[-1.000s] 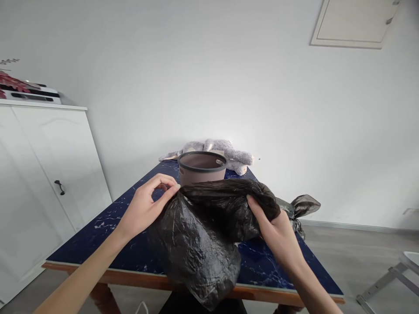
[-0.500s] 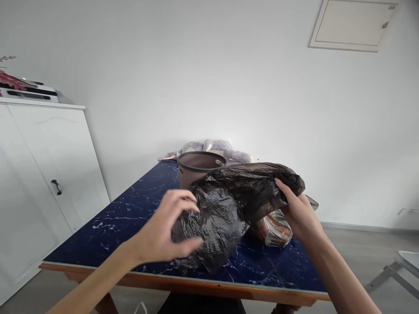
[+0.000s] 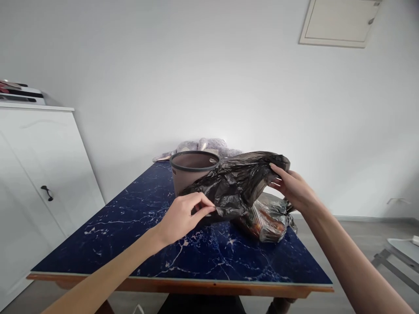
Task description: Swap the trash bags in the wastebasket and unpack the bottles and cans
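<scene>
Nearest me is the table (image 3: 147,237), its dark blue marbled top running away toward twelve o'clock. My left hand (image 3: 183,216) reaches in from seven o'clock and pinches the lower hem of the black plastic bag (image 3: 238,183) between thumb and fingertips, a closed grip low on the film just above the tabletop. My right hand (image 3: 294,187) comes in from four o'clock and grasps the bag's upper edge at its two o'clock corner, fingers spread along the plastic and lifting it. The bag hangs crumpled and slack between the two grips, raised off the table, its far side touching or just overlapping the rim of the brown bin (image 3: 185,176) at its ten o'clock. I cannot tell where the bag's mouth lies among the folds.

At the bag's five o'clock, under my right wrist, a clear knotted sack (image 3: 270,218) with something orange-brown inside rests on the table.

I judge the step as gathering and spreading the film with both hands. Any further move calls for both pinches holding firm, since the plastic is thin and slippery, and for keeping clear of the sack below.

Beyond the bin, at twelve o'clock against the wall, lies a grey plush toy (image 3: 203,145). A white cabinet (image 3: 42,165) stands at nine o'clock.
</scene>
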`<state>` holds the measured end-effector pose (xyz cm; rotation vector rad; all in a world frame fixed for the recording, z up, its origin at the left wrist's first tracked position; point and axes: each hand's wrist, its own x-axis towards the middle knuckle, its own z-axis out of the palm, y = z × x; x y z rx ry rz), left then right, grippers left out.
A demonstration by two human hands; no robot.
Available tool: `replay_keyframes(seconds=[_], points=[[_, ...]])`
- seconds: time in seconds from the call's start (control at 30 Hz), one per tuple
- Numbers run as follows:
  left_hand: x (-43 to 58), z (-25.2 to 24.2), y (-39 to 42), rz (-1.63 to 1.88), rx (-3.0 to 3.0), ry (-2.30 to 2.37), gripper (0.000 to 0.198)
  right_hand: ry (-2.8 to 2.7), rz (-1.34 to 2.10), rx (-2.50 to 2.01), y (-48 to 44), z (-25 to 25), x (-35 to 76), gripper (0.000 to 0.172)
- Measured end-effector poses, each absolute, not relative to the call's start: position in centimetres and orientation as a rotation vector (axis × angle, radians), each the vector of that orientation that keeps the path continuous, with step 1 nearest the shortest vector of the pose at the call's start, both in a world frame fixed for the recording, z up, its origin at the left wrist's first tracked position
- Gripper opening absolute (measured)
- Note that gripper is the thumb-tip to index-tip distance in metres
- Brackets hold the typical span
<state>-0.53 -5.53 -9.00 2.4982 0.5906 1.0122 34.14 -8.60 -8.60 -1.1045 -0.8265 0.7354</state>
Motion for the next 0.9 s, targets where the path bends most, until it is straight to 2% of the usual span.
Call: replay_keyframes(seconds=[0.07,0.13,0.2,0.23,0.27,0.33,0.43,0.5,0.57,0.7,0.83,0.9], points=[[-0.2,-7.3,-6.6,0.991,2.324,0.649,0.019,-0.933,0.728,-1.108,-8.7,-8.2,34.0,0.042],[0.0,-6.0,-7.3,0.971,2.193,0.668,0.022,-1.038,0.598,-1.159,-9.7,-7.9,32.8,0.063],[0.3,-5.1,-7.7,0.951,2.087,0.671,0.024,-1.115,0.309,-1.252,-11.6,-7.7,30.6,0.080],[0.5,-4.8,-7.8,0.940,2.041,0.672,0.025,-1.160,0.116,-1.275,-12.9,-7.7,29.2,0.082],[0.7,-4.4,-7.8,0.928,2.001,0.672,0.025,-1.231,-0.067,-1.248,-14.3,-7.6,27.7,0.073],[1.2,-3.7,-7.9,0.890,1.937,0.664,0.028,-1.476,-0.348,-1.095,-17.1,-7.5,24.8,0.043],[2.2,-2.6,-8.1,0.841,1.863,0.648,0.033,-1.937,-0.627,-0.772,-20.0,-7.4,21.8,0.044],[2.8,-2.0,-8.2,0.835,1.796,0.612,0.035,-2.114,-0.696,-0.709,-20.6,-7.4,20.8,0.038],[3.2,-1.8,-8.2,0.834,1.725,0.565,0.035,-2.207,-0.705,-0.763,-20.4,-7.7,20.6,0.032],[3.4,-2.1,-7.8,0.882,1.710,0.589,0.033,-2.247,-0.766,-0.937,-19.3,-8.5,21.0,0.031],[2.8,-2.3,-7.1,1.015,1.692,0.638,0.031,-2.228,-0.784,-1.022,-19.2,-8.9,21.4,0.016],[2.5,-1.9,-6.7,1.072,1.645,0.649,0.028,-2.258,-0.793,-1.038,-19.5,-8.9,21.5,0.015]])
